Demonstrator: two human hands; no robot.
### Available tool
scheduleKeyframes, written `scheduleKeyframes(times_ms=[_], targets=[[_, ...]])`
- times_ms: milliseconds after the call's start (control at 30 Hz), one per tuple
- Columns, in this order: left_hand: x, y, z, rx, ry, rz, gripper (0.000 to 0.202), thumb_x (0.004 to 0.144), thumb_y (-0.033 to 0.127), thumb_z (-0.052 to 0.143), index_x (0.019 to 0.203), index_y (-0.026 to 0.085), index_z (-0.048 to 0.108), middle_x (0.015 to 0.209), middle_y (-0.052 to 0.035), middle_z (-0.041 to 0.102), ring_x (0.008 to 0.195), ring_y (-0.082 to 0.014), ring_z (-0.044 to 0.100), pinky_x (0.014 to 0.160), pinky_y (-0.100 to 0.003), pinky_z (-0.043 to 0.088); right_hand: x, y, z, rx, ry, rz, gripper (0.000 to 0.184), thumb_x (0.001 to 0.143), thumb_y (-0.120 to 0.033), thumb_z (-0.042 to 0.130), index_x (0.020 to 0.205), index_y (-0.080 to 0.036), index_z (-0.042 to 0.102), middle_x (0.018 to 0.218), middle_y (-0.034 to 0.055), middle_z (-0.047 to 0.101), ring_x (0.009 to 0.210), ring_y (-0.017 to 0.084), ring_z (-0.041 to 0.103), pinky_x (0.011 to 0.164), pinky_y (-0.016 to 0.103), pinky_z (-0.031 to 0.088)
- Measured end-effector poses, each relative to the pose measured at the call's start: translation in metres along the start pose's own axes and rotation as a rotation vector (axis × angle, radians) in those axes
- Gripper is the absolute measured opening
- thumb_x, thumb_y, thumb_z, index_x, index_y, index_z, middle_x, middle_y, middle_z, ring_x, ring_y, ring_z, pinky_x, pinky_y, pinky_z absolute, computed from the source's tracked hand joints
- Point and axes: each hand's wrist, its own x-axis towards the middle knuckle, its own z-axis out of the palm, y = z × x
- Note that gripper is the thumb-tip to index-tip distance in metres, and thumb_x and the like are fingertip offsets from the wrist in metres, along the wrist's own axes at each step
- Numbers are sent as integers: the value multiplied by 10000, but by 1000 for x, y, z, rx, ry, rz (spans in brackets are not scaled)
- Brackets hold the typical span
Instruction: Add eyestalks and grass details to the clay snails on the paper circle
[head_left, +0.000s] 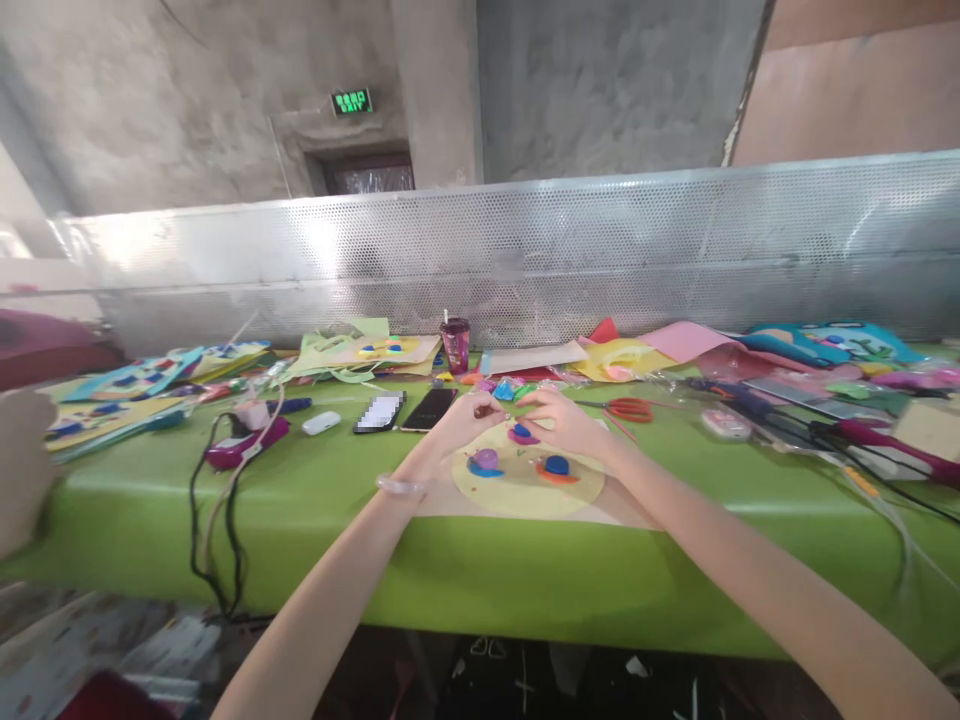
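Observation:
My left hand (466,418) is over the far edge of a sheet of paper, its fingers curled into a pinch; anything in them is too small to make out. Close beside it, my right hand (559,418) has its fingers bent inward, nearly meeting the left fingertips. Beneath lies a pale yellow paper circle (517,495) on the sheet. Three snail-like clay shapes sit on it: a purple and blue one (487,461), a blue and orange one (556,467), and a blue and pink one (523,433) partly under my right hand. Bright clay packets (510,388) lie just beyond my hands.
Two phones, one dark (429,410), lie left of my hands. Orange-handled scissors (628,409) are to the right. A purple cup with a straw (455,345) stands behind. A magenta glue gun (247,445) with cables is at left; coloured papers line the back of the green table (315,540).

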Motion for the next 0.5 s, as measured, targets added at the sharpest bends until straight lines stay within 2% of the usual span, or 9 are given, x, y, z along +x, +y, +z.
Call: scheduleKeyframes(times_ms=[67,167,500], targets=[[1,2,0,-52,8,-8,232,770,364,569,739,138,612,714,-17,580,660,-132,524,611,-245,415,2,-1,3,-10,122,-3,188,850,-315,547,961,-207,653,1091,87,535,1050,212,485,938,424,412],[0,6,1,-120,-3,-29,273,766,400,573,757,130,613,659,1,557,604,-115,502,574,-235,402,4,-5,7,-25,211,-29,163,841,-331,567,944,-221,630,1110,85,487,1041,205,482,922,410,428],[-1,7,0,-197,-12,-60,296,741,436,597,733,140,594,600,36,448,513,-76,361,476,-214,282,4,-15,14,-85,278,-52,153,883,-283,496,839,-201,617,1051,84,502,899,182,521,840,375,474]])
